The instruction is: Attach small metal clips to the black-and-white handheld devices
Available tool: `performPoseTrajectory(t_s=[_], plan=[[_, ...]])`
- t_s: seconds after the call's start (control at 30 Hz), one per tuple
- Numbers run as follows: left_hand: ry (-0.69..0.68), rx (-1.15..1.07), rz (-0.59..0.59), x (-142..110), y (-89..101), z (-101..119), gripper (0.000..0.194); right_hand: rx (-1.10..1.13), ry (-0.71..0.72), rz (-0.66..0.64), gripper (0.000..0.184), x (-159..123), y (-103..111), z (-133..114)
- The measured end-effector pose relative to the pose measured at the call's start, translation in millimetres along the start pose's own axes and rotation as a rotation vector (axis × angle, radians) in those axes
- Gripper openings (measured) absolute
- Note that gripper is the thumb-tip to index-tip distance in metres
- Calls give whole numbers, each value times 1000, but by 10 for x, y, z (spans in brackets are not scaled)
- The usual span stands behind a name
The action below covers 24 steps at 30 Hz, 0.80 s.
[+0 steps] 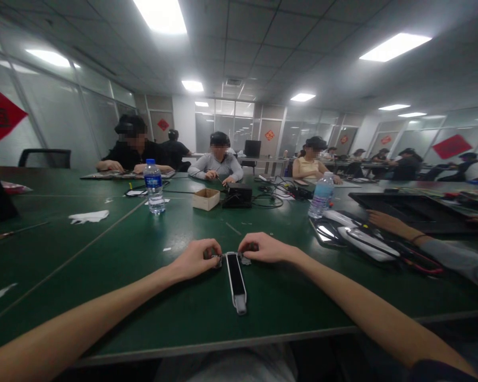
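Observation:
A long narrow device (236, 278) with a black face, pale rim and grey tip lies on the green table in front of me, its tip pointing towards me. To the left of its far end, my left hand (197, 258) is closed, fingertips pinching a small grey piece (218, 261). My right hand (265, 247) curls down on the other side, thumb and fingers closed at another small grey piece (246, 260). Both pieces are too small to name, and fingers partly cover them. Neither hand clearly touches the device.
Beyond my hands stand an open cardboard box (206, 199), a black box (238, 196) with cables and two water bottles (154, 187) (321, 195). A white-and-black device (368, 243) lies at right, near another person's hand (394, 223). Several people sit across the table.

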<state>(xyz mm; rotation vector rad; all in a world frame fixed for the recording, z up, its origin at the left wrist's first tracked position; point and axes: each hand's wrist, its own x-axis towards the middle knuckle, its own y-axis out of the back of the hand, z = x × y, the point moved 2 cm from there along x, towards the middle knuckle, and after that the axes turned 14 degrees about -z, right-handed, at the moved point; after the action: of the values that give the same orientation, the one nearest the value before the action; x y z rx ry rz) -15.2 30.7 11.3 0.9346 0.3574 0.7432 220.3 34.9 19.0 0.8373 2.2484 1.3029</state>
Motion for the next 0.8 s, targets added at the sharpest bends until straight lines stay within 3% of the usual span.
performPoseTrajectory(t_s=[0.33, 0.8], plan=[[62, -192, -42, 31, 16, -37, 17, -30, 28, -11, 15, -26, -5, 18], [30, -203, -6, 64, 36, -45, 12, -114, 27, -15, 14, -53, 18, -32]])
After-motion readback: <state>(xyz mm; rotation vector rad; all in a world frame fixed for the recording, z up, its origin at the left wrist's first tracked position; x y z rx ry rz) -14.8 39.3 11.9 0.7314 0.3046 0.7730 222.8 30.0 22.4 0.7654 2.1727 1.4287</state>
